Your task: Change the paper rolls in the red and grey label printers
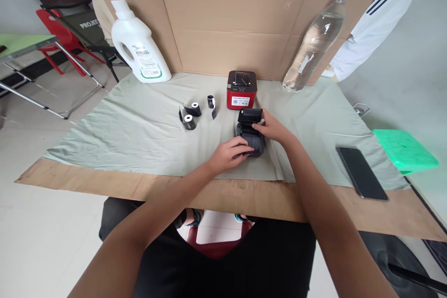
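Observation:
In front of me on the cloth lies a small black printer (255, 144) with its lid (250, 115) raised, baring the dark hollow inside. My left hand (228, 152) holds the printer's near left side, fingers laid across its body. On the far right side, my right hand (270, 126) grips it by the raised lid, its fingertips reaching toward the opening. Directly behind stands a red and black box-shaped device (241, 94) bearing a white label. To the left are black rolls with white cores: one roll (189, 122), another (195, 109), and a smaller roll (211, 101) with a loose tail.
A white detergent jug (141, 51) and a clear bottle (316, 39) with a blue cap lean against the cardboard panel (233, 51). A phone (361, 172) lies at right near the wooden table edge (244, 198). Behind the panel, a person's white sleeve (387, 14) shows.

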The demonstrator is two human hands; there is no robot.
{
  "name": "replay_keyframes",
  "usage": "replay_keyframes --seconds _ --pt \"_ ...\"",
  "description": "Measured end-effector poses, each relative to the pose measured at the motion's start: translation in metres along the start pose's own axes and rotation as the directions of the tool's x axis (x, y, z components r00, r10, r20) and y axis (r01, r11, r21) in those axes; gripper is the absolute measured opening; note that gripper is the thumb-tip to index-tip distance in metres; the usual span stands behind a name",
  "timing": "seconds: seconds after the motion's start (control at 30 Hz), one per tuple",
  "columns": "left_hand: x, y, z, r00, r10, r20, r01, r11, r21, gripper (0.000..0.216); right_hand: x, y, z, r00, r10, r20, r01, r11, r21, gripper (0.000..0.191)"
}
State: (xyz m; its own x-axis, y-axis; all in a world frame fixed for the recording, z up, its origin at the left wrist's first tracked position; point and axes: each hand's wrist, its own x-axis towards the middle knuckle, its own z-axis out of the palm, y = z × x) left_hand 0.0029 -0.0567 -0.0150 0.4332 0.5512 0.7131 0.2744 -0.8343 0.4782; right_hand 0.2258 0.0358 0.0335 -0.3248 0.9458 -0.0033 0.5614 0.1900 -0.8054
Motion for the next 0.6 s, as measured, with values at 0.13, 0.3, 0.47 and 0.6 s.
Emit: replay_keyframes --seconds 0.13,0.3,0.47,0.6 --pt "0.002 -0.002 0.002 0.996 -0.058 -0.068 0.056 0.998 -0.033 0.022 -0.023 0.017 0.009 0.982 -0.191 -0.011 0.191 0.978 0.085 0.064" --pt "0.004 -0.005 -0.001 0.997 0.003 -0.078 -0.003 1.000 -0.003 0.025 -0.025 0.022 0.008 0.980 -0.193 0.040 0.186 0.973 0.136 0.051" --pt "0.010 -0.003 -0.003 0.989 -0.044 -0.141 0.039 0.999 -0.036 0.027 -0.019 0.022 0.010 0.991 -0.129 0.037 0.115 0.961 0.251 0.049" --pt "0.012 -0.001 -0.001 0.964 -0.162 -0.209 0.144 0.984 -0.101 0.031 -0.015 0.031 0.013 0.997 -0.067 0.030 0.054 0.950 0.308 0.057"
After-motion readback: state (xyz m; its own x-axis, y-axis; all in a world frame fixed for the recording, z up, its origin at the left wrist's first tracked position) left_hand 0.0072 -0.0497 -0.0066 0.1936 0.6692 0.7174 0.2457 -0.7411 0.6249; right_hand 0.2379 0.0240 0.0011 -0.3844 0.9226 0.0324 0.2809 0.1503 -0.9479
